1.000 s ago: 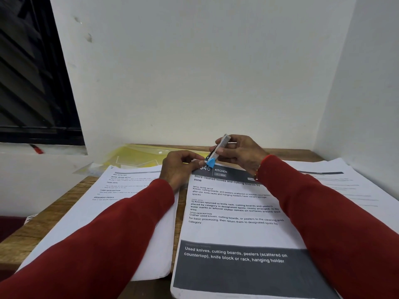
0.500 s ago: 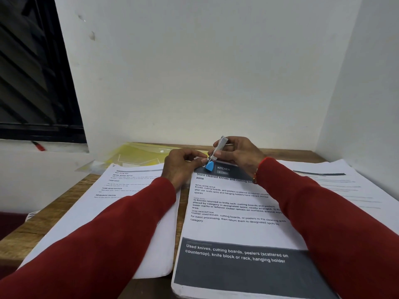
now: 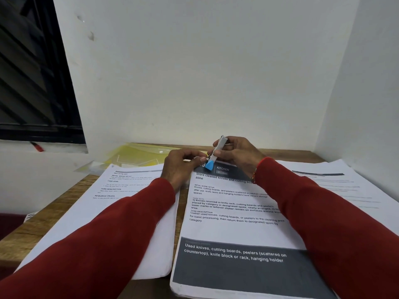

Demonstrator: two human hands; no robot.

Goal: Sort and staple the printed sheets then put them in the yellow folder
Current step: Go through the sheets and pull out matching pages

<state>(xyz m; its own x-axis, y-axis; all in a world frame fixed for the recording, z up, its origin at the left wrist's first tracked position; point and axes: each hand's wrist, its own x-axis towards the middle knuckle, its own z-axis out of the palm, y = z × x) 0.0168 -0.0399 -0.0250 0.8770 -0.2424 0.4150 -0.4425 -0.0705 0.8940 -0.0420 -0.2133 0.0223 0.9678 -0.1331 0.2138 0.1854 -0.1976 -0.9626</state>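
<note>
Wooden desk (image 3: 54, 214), stapler (image 3: 214, 155) between both hands, over printed sheets (image 3: 233, 212)

The stapler's (image 3: 216, 152) mouth and the sheet corner sit hidden between the fingers (image 3: 199, 159). Beyond the fingertips, the yellow folder (image 3: 138, 155) blurs; its near edge lies under paper.

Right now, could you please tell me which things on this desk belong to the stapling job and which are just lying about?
Part of the job:
- stapler, gripped by the right hand
- middle stack of sheets, held at its top corner by the left hand
- left stack
- right stack
- yellow folder

Just lying about:
- red object on the window ledge
</note>
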